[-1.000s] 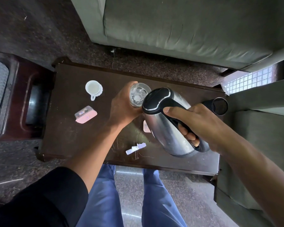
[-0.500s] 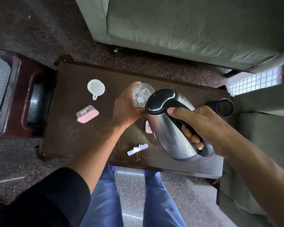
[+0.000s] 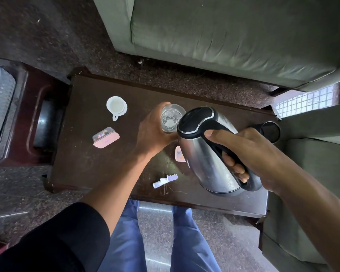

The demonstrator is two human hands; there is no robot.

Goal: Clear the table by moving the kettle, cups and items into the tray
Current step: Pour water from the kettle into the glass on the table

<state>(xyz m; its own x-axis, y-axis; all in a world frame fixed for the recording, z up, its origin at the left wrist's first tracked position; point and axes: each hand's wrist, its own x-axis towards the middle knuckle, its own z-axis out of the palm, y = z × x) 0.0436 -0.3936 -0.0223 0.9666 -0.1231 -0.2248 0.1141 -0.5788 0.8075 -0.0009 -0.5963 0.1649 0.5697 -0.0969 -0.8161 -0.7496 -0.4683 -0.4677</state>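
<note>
My right hand (image 3: 249, 154) grips the black handle of a steel kettle (image 3: 204, 154), held tilted above the dark wooden table (image 3: 82, 158) with its lid end leaning toward a clear glass (image 3: 171, 118). My left hand (image 3: 153, 132) is wrapped around that glass, which stands on the table. A white cup (image 3: 116, 106) stands at the back left. A pink box (image 3: 106, 137) lies nearer me on the left. A small pink packet (image 3: 179, 154) is partly hidden behind the kettle. A white paper scrap (image 3: 165, 180) lies near the front edge.
A black round kettle base (image 3: 270, 130) sits at the table's right end. A dark red tray (image 3: 29, 118) lies on the floor to the left, with a mesh basket (image 3: 0, 107) beyond it. Green sofas (image 3: 224, 36) border the far and right sides.
Both hands keep their grips. The kettle stays tilted toward the glass with almost no shift; the view has drifted slightly.
</note>
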